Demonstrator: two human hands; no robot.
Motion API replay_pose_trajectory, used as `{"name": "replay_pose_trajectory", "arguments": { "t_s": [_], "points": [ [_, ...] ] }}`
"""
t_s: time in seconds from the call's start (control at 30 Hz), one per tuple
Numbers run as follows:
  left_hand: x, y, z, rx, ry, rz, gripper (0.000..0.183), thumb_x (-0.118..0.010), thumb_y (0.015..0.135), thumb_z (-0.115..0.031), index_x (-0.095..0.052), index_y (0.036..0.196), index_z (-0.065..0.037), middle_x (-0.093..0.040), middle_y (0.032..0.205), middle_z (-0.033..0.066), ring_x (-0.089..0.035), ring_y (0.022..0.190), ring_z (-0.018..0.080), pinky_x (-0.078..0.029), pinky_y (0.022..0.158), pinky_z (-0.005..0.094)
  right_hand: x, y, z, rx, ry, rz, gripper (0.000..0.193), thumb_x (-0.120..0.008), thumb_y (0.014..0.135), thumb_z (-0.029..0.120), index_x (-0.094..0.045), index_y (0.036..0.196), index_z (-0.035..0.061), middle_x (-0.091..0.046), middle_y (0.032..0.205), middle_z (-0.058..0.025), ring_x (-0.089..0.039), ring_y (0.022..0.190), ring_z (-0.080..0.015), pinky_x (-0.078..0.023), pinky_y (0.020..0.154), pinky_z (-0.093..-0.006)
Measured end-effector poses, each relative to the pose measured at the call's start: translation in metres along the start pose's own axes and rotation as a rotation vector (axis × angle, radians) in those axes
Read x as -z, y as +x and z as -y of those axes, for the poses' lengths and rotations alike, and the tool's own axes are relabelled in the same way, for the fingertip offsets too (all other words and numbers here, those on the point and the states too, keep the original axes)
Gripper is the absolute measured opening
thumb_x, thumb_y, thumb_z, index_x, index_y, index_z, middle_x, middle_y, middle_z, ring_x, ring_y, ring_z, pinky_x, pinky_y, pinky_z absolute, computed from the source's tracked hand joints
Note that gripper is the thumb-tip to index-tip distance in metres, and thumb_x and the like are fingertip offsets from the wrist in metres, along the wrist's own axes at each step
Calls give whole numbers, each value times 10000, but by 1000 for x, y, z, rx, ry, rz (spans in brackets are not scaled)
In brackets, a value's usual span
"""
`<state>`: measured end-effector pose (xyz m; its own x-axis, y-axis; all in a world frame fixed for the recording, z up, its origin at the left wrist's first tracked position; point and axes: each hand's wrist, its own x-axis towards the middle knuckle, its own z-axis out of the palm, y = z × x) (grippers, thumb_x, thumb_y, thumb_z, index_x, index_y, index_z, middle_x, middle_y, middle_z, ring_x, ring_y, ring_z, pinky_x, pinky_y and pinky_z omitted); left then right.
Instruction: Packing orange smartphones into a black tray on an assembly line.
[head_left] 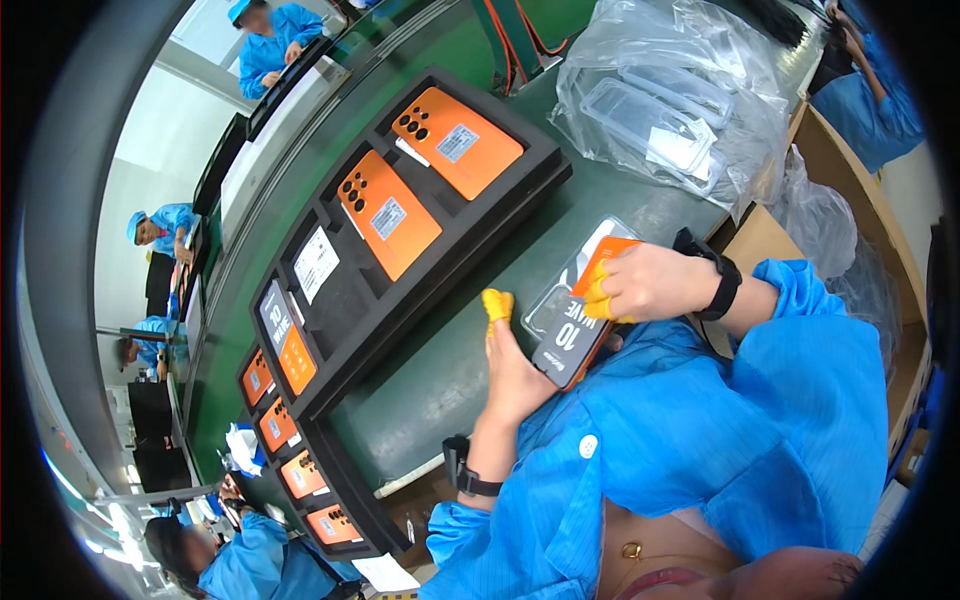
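Observation:
A phone (567,350) with a dark and orange printed front is tilted close to my body. My left hand (520,378) supports its lower end; the thumb, in a yellow finger cot, sticks up away from it, and the other fingers are hidden beneath. Curled over the phone's upper part is my right hand (650,283), closed, with yellow-cotted fingertips at the orange area. Whether those fingertips pinch a film or the phone's edge, I cannot tell. Behind the phone, along its far side, lies a clear phone case (544,314), partly covered.
A black foam tray (345,352) holds orange phones (390,220) and a white label card (316,264). Beyond it on the left is another tray (345,470) of phones. A plastic bag (745,75) of clear cases lies far right, beside a cardboard box (868,190). Co-workers (275,45) sit along the line.

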<state>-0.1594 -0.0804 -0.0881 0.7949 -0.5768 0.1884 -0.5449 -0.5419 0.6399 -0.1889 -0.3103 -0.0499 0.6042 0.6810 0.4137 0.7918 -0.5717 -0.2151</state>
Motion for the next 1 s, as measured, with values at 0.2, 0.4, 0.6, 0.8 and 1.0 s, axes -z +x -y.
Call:
{"name": "replay_pose_trajectory", "arguments": {
  "t_s": [0.2,0.4,0.6,0.8,1.0],
  "points": [
    [-6,0,-13,152,47,20,881,-781,471,-207,-290,1164,27,-429,1072,179,-414,992,331,-324,872,387,1,5,-14,-301,-39,185,274,-668,547,136,-545,780,63,-511,878,-68,-500,817,-256,-423,696,-329],
    [11,-7,-22,-7,-88,-231,915,-772,484,-160,-251,1212,28,-451,1098,184,-441,1002,320,-372,845,371,-20,14,-22,-329,111,160,898,-770,420,415,-395,1144,37,-302,1244,-198,-325,1141,-321,-193,919,-553],
    [45,-16,-20,-156,-196,-243,972,-780,512,-211,-196,1244,47,-346,1215,200,-342,1151,317,-288,944,362,-15,37,0,-290,147,88,922,-742,453,395,-343,1205,42,-452,1072,-165,-437,1011,-291,-181,940,-552],
    [41,-22,-28,281,-441,-27,588,-661,716,-201,-346,1159,22,-501,1056,128,-468,989,166,-345,858,277,-32,43,21,-459,11,-394,882,-733,477,375,-358,1191,18,-439,1012,-185,-424,977,-343,-166,947,-542],
    [39,-12,-36,146,-439,-385,303,-606,738,-61,-456,979,44,-597,850,113,-549,827,119,-429,703,251,-38,48,28,-510,-8,-390,969,-734,466,451,-313,1221,13,-399,1052,-201,-375,1025,-367,-149,952,-541]
  ]
}}
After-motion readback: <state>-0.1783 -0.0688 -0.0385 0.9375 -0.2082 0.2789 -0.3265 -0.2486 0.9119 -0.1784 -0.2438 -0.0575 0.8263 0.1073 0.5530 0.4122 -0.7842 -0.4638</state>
